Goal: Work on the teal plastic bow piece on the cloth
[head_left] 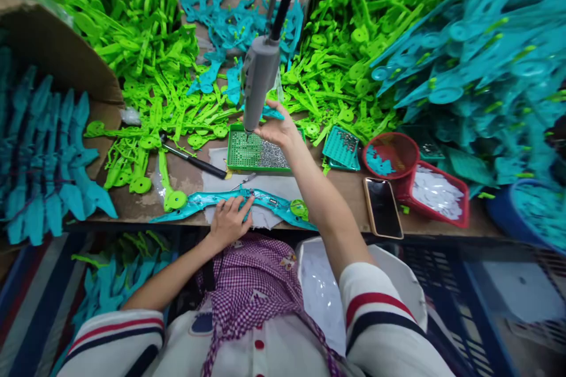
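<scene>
A long blue bow-shaped plastic part (201,199) lies along the front of the bench, with a green round piece (299,208) near its right end and small metal parts in its middle. My left hand (230,218) presses on its middle, fingers bent over its near edge. My right hand (279,128) is raised behind the tip of a hanging grey electric screwdriver (260,79), its fingers curled round a small blue plastic piece (272,112), partly hidden by the screwdriver. Below it sits a green tray (241,150) of small screws.
A hammer (194,158) lies left of the tray. Green parts (163,100) and blue parts (460,59) are heaped around. At right are a phone (384,207), a round red bowl (404,156), a red bin of white pieces (437,194) and a teal tray (341,147).
</scene>
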`<state>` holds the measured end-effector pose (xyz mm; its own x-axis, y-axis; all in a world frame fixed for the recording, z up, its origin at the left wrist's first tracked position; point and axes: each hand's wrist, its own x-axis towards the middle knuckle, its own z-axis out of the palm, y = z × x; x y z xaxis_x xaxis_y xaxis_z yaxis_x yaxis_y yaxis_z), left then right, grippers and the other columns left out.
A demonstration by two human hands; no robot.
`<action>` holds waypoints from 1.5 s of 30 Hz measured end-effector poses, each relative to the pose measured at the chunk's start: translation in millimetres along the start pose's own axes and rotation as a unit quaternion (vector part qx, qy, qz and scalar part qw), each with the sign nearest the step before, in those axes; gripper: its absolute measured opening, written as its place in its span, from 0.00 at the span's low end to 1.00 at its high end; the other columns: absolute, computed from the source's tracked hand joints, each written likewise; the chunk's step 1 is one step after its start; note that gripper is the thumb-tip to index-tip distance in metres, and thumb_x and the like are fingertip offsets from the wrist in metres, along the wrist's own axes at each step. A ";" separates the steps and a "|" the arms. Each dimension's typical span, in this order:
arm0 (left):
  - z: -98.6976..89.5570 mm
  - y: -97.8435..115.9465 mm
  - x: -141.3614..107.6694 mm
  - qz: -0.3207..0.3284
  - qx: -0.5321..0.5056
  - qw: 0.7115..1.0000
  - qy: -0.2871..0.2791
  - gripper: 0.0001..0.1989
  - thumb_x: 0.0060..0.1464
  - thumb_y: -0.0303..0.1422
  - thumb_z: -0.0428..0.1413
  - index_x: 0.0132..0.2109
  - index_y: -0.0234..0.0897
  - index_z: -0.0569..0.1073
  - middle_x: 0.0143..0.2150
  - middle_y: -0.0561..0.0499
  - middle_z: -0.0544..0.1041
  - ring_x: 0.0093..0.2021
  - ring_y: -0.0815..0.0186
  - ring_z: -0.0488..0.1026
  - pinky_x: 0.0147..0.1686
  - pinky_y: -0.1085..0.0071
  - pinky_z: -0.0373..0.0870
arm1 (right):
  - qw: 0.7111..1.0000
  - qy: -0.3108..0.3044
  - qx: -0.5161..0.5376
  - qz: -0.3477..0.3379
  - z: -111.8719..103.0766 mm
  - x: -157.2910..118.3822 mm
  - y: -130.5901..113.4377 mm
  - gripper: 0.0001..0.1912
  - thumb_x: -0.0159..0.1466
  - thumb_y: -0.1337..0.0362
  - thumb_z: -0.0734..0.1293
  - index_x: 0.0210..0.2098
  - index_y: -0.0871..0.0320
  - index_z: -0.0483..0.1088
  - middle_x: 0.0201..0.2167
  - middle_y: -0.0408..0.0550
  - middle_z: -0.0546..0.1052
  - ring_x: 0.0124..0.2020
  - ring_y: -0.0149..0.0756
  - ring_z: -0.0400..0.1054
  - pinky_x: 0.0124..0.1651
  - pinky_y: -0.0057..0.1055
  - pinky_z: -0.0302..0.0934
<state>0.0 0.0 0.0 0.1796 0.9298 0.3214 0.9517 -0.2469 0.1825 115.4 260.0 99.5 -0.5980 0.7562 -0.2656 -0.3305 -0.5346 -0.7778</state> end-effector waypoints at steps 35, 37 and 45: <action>-62.7 53.4 30.3 -0.165 0.050 0.931 -0.322 0.27 0.66 0.32 0.43 0.70 0.38 0.53 0.36 0.38 0.80 0.41 0.53 0.78 0.37 0.64 0.71 | 0.803 0.063 -0.591 -0.044 -119.9 -340.5 55.2 0.27 0.58 0.52 0.69 0.57 0.47 0.69 0.58 0.52 0.72 0.59 0.52 0.67 0.59 0.44 0.65; -66.1 58.7 31.1 -0.183 0.046 0.921 -0.340 0.28 0.66 0.35 0.43 0.71 0.37 0.50 0.37 0.37 0.80 0.40 0.51 0.78 0.37 0.62 0.71 | 0.772 0.008 -0.631 -0.073 -110.7 -316.2 46.0 0.27 0.60 0.54 0.67 0.59 0.45 0.67 0.59 0.51 0.71 0.60 0.51 0.66 0.59 0.45 0.65; -66.8 56.5 22.9 -0.202 -0.029 0.908 -0.366 0.28 0.65 0.40 0.45 0.68 0.34 0.54 0.42 0.35 0.80 0.46 0.46 0.78 0.43 0.54 0.71 | 0.647 -0.119 -0.741 -0.134 -84.1 -249.7 28.5 0.31 0.60 0.64 0.64 0.63 0.45 0.61 0.61 0.52 0.67 0.61 0.50 0.64 0.61 0.49 0.60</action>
<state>41.2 -10.9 79.7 -0.0443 0.8746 -0.4828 0.9659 0.1609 0.2028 316.7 87.7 95.8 -0.8176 0.5736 -0.0498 0.5126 0.6858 -0.5166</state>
